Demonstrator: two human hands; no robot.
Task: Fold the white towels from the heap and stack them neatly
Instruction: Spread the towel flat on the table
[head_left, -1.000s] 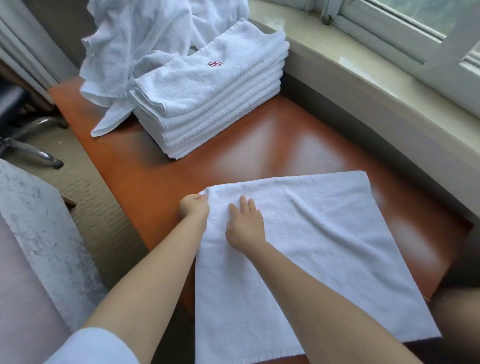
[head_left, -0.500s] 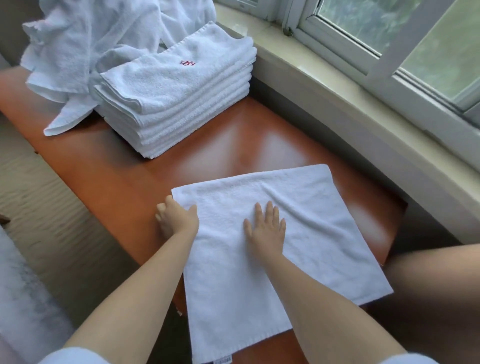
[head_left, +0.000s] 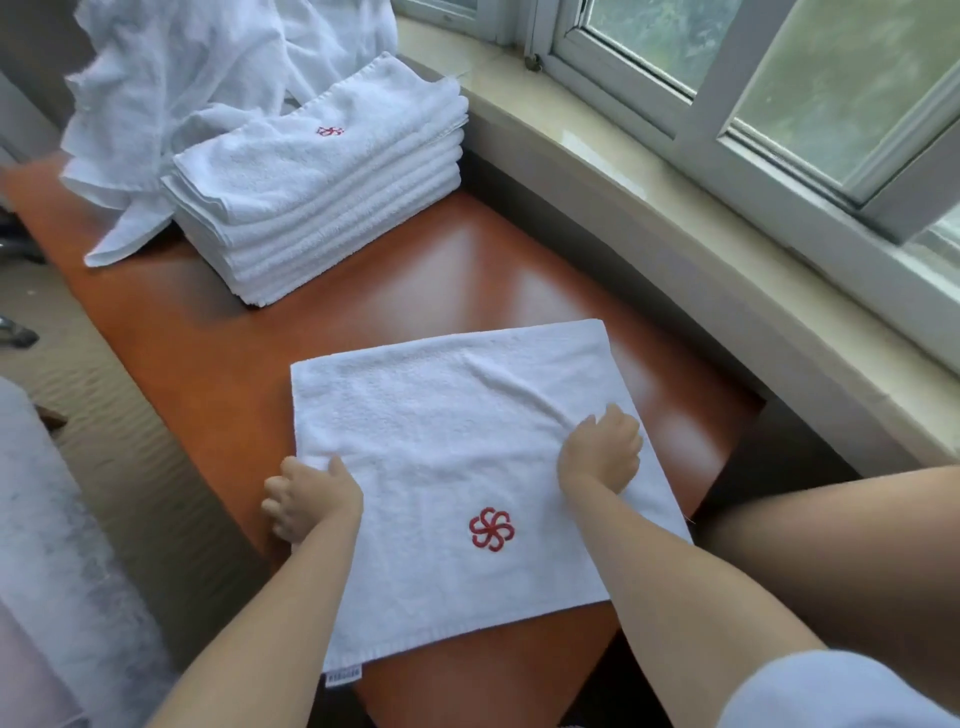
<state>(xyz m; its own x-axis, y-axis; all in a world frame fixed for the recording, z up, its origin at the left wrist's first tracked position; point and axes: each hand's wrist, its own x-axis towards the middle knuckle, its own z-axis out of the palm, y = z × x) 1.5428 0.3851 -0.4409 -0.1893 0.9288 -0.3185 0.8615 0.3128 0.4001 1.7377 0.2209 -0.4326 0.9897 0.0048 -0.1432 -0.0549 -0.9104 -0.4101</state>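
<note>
I see two bare forearms, both uncovered from elbow to wrist. My right arm's short sleeve (head_left: 831, 691) is pale, whitish blue, plain and soft, at the near right corner. My left hand (head_left: 311, 499) and right hand (head_left: 602, 452) wear no gloves.

Heap (head_left: 171, 88) behind stack (head_left: 322, 192)

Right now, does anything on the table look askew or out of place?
The towel being folded lies skewed to the table edge, its near corner overhanging the front. Creases run toward the right hand. A loose tail of the heap trails beside the folded stack. No damage shows.
</note>
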